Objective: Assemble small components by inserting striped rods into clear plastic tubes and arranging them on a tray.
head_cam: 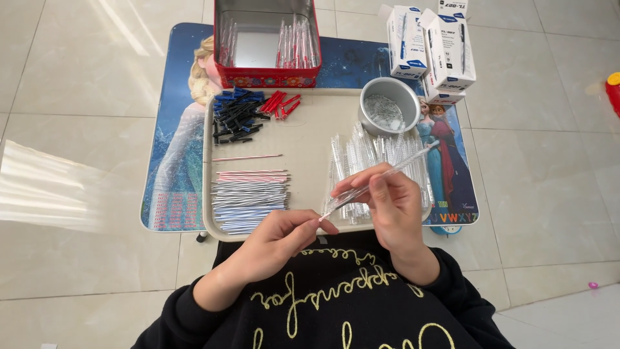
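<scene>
Long clear plastic pen barrel (378, 176) is held slanted above the tray's near edge, its far end pointing up-right and its near end low-left. Thin pale refill tip (321, 219) sticks out at the barrel's lower end.

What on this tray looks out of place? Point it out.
One thin pink refill lies alone on the tray, apart from the neat stack of refills below it. The white boxes lean unevenly against each other. Nothing looks spilled or broken.
</scene>
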